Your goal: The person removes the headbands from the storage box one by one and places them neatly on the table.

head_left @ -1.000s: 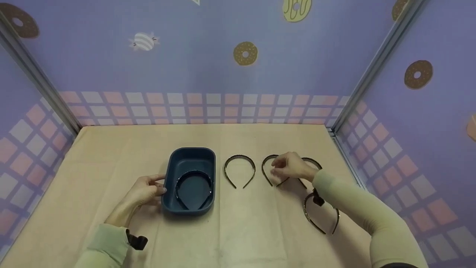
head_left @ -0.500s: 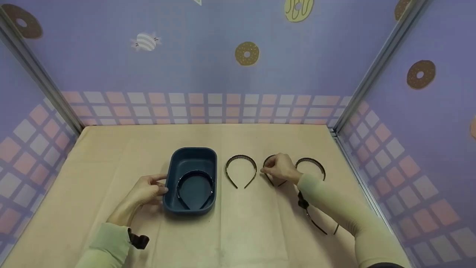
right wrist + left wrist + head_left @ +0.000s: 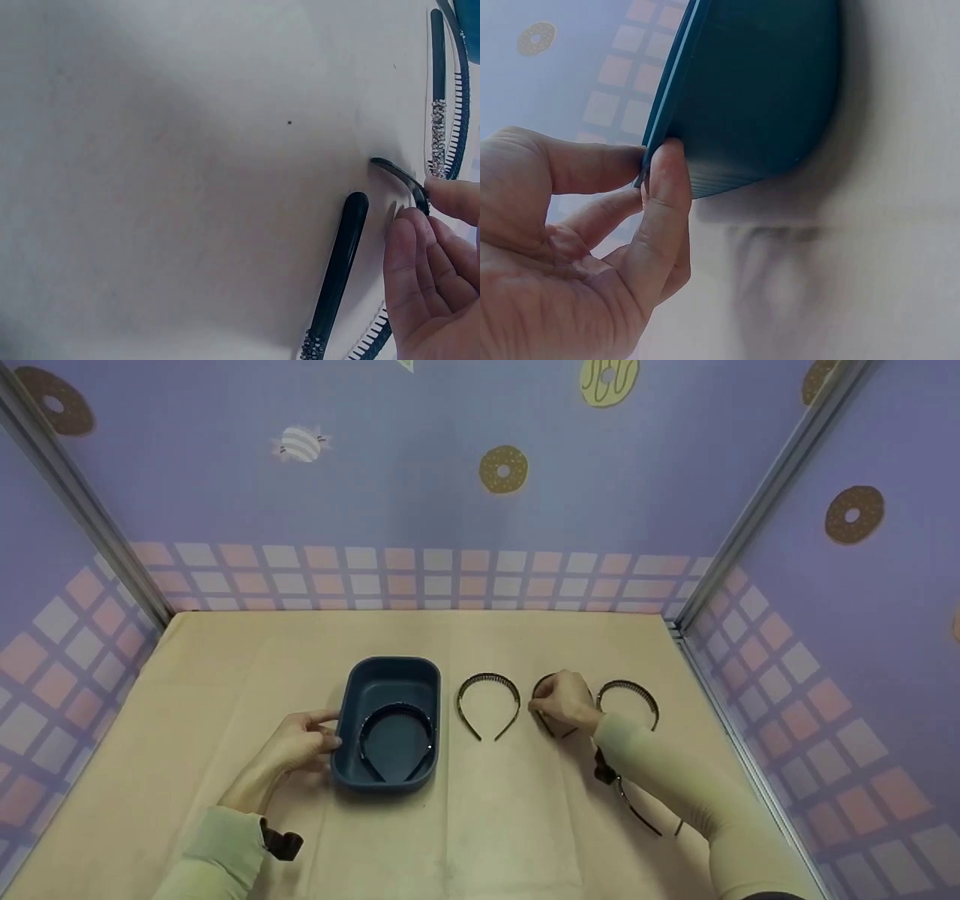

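Observation:
A dark blue plastic bin [image 3: 341, 769] stands on the table, with one dark toothed headband [image 3: 396, 707] lying inside it. My left hand [image 3: 298, 741] pinches the bin's left rim between thumb and fingers; the left wrist view shows the fingertips on both sides of the wall. Out on the right, my right hand [image 3: 568, 699] pinches one leg of another black headband [image 3: 343, 259]. Its fingers cover part of that headband in the head view. Glittery studs show along its leg in the right wrist view.
Between bin and right hand lies a headband [image 3: 487, 678]. Another headband [image 3: 631, 686] lies right of the hand, and one more headband [image 3: 636, 812] is partly hidden under the right sleeve [image 3: 667, 772]. Patterned purple walls [image 3: 375, 495] enclose the table's back and sides.
My right hand has moved left and taken hold of the headband's left leg. The left hand keeps its grip on the bin, which stays in place.

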Demonstrator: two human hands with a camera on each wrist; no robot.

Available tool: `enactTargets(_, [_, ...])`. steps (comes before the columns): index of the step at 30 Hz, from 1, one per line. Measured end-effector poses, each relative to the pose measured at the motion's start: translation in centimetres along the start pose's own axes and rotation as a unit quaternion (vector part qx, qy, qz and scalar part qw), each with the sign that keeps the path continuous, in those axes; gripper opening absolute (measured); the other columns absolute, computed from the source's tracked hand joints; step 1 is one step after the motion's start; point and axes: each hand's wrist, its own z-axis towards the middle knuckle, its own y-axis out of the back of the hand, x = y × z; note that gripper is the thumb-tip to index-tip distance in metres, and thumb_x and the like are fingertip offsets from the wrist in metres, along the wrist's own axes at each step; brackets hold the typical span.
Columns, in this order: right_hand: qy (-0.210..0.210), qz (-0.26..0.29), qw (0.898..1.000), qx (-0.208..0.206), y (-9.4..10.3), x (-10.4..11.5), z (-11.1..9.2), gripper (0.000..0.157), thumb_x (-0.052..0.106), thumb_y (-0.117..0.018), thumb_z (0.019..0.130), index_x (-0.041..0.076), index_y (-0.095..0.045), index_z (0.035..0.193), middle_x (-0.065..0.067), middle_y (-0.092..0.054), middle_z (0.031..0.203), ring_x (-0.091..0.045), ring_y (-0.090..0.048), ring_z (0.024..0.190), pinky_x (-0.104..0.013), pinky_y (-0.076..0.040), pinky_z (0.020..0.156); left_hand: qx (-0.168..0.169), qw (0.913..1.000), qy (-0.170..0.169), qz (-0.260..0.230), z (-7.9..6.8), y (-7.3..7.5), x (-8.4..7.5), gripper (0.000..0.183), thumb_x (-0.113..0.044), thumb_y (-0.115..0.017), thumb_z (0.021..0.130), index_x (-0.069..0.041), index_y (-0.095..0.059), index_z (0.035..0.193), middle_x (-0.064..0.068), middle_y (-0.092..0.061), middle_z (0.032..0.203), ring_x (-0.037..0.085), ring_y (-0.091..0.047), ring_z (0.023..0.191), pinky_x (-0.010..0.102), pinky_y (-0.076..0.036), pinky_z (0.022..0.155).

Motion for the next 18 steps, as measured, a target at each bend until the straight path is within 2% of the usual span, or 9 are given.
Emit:
enactTargets(4, [0.005,-0.006,1.000,-0.006,-0.11,-0.08,0.05,0.009,0.021,-0.089,0.087,0.014,-0.084,0.090,0.005,-0.077,0.085,-0.017,-0.070,0.080,-0.037,-0.059,0.072,0.000,1.0000,0.001,-0.004,0.10,-0.01,0.10,0.063,0.003,-0.063,0.098,0.004,-0.044,0.158,0.034,-0.061,0.126,0.034,-0.073,0.098,0.044,-0.064,0.072])
enactTargets(11, [0.025,-0.019,0.999,-0.009,-0.43,0.18,0.17,0.012,0.018,-0.088,0.087,0.009,-0.083,0.093,0.001,-0.078,0.091,-0.025,-0.071,0.094,-0.051,-0.057,0.088,0.000,0.9999,0.010,-0.008,0.17,0.18,0.14,0.064,0.004,-0.063,0.099,0.004,-0.042,0.159,0.033,-0.061,0.126,0.034,-0.074,0.097,0.041,-0.064,0.071])
enactTargets(18, [0.021,-0.013,1.000,-0.018,-0.38,0.51,0.19,0.014,0.017,-0.085,0.090,0.006,-0.084,0.099,-0.006,-0.079,0.101,-0.033,-0.071,0.106,-0.054,-0.056,0.097,0.001,0.9999,0.012,-0.006,0.04,0.25,-0.17,0.064,0.004,-0.063,0.098,0.003,-0.044,0.159,0.034,-0.063,0.128,0.040,-0.073,0.100,0.040,-0.063,0.071])
